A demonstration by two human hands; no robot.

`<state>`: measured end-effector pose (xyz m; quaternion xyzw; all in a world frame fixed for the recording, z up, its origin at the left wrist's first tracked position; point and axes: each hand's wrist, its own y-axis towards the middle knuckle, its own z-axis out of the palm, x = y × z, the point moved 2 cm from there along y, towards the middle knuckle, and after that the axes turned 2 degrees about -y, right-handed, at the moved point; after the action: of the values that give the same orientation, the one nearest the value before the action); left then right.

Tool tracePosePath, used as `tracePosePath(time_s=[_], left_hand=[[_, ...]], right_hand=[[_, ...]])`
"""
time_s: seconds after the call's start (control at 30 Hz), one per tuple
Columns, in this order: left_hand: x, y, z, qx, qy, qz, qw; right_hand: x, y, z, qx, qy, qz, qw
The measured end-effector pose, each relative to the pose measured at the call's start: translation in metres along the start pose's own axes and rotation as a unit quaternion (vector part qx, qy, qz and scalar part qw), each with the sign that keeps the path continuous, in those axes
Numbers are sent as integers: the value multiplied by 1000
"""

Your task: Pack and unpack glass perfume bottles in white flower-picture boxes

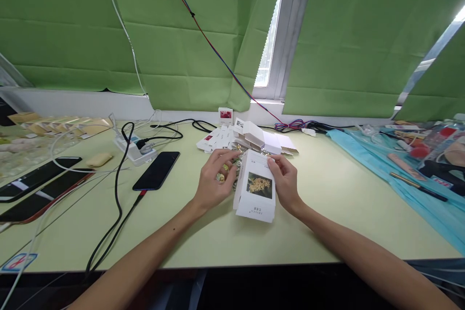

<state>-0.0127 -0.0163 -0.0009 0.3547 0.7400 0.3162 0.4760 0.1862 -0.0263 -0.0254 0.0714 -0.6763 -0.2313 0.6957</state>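
A white paper box (256,210) printed with a picture of yellow flowers is tilted above the table, its lettering upside down to me. My right hand (285,181) grips its upper right edge between thumb and fingers. Just left of the box is my left hand (217,178), its thumb and curled fingers apart. Small shiny gold-yellow pieces (223,172) show in the gap between them; whether the fingers touch these I cannot make out. Behind the hands lies a pile of white folded boxes (254,134), partly hidden. One small box with a red picture (225,116) stands upright behind the pile.
To the left lie a black phone (157,170) on a cable, a white power strip (136,150) and two more dark phones (36,177). Black and white cables cross the table (327,189). Blue sheeting (378,164) with a pen (417,186) and bottles covers the right side.
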Motion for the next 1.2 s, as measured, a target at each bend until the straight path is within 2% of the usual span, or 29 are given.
tracePosePath(time_s=[0.17,0.3,0.57,0.77,0.87,1.03,1.2], left_hand=[[-2,-4,3,87,-4,83,993],[1,-8,6,124,-9,99,987],[2,-8,6,124,-6,113,986],[-1,-4,5,97,22,126,987],[-2,-2,4,82,20,126,988],[0,-1,5,57,-15,67,996],[12,-5,7,-9,-103,-93,990]], right_hand=[[-5,4,-1,-23,-1,16,1000],[-4,4,-2,-33,-18,12,999],[-6,4,-3,-24,-42,22,999],[-3,2,-3,-6,-47,0,999],[1,-1,-1,3,-27,13,1000],[0,-3,1,8,-29,37,999],[-4,-3,3,26,-33,26,999]])
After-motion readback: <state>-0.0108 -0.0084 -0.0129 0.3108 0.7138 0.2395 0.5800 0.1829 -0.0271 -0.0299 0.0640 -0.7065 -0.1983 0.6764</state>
